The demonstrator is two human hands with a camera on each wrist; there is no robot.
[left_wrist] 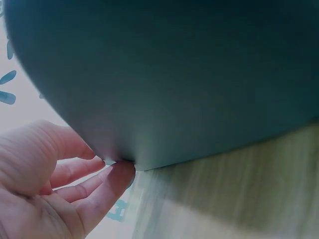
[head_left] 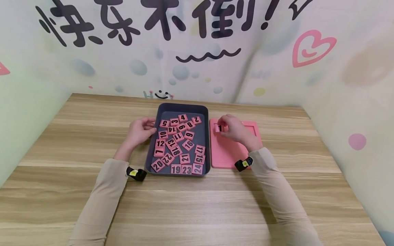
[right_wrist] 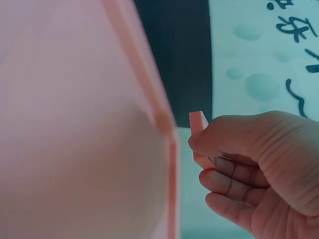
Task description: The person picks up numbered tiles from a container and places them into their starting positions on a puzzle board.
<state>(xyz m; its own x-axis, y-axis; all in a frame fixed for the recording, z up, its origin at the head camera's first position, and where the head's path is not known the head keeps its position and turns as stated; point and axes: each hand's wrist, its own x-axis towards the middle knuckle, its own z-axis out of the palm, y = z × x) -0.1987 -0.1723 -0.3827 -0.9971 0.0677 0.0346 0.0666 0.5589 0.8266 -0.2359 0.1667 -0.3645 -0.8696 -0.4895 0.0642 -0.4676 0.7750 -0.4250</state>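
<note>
Right hand (head_left: pixel 235 130) pinches tile "1" (head_left: pixel 219 128), thumb-to-fingertips, at board (head_left: pixel 224 155)'s far-left corner. Left hand (head_left: pixel 139 131), loosely bent, touches tray (head_left: pixel 201 135). Tray tiles (head_left: pixel 178 137): 2–24. Wall (head_left: pixel 123 68): "快乐不倒!"

My sleeves (head_left: pixel 107 186) are plain beige; the tiles (head_left: pixel 178 137) pink, dark-numbered; the tray (head_left: pixel 202 135) slate-blue; the board (head_left: pixel 226 153) pink; the table (head_left: pixel 184 208) streaked light brown.

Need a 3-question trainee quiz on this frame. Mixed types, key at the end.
1. What number shows on the tile pinched by the right hand?
2. True or false: in the head view, the pink board lies to the right of the dark tray.
3. What is the left hand touching? A) the pink board B) the dark tray C) neither

Key: 1. The number 1. 2. True. 3. B.
</note>
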